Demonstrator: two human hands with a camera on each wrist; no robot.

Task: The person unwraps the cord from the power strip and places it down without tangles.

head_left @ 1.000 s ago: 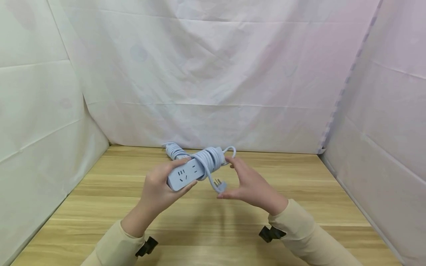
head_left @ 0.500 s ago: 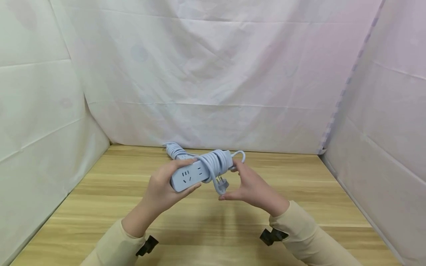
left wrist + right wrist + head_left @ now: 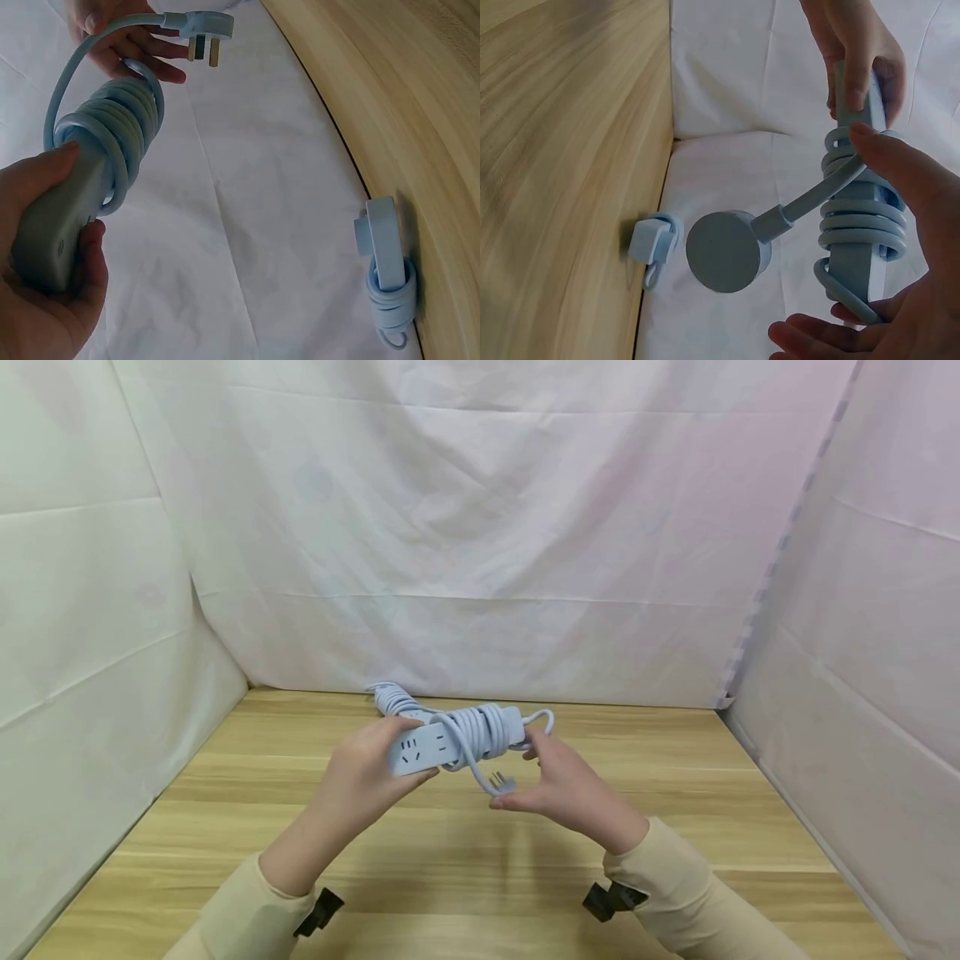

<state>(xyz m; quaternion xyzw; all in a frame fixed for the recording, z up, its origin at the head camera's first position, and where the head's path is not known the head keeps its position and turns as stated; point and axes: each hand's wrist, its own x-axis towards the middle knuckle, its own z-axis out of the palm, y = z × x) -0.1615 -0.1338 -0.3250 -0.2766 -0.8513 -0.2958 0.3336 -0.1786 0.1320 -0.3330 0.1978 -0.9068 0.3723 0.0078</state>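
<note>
A pale blue power strip is held above the table, its cord wound round its right part. My left hand grips the socket end, thumb on one side and fingers on the other. At the other end my right hand has its fingers by the cord loop and its thumb against the cord near the plug. In the right wrist view that thumb overlaps the cord in front of the coils. The plug hangs off the coil, its prongs showing in the left wrist view.
A second pale blue power strip, also wound with its cord, lies near the table's back edge, partly hidden in the head view. White cloth walls in the wooden table at the back and both sides.
The power strip has shifted slightly right and turned nearer level, its socket end now higher and tilted. The left hand moved with it. The right hand stayed nearly in place.
</note>
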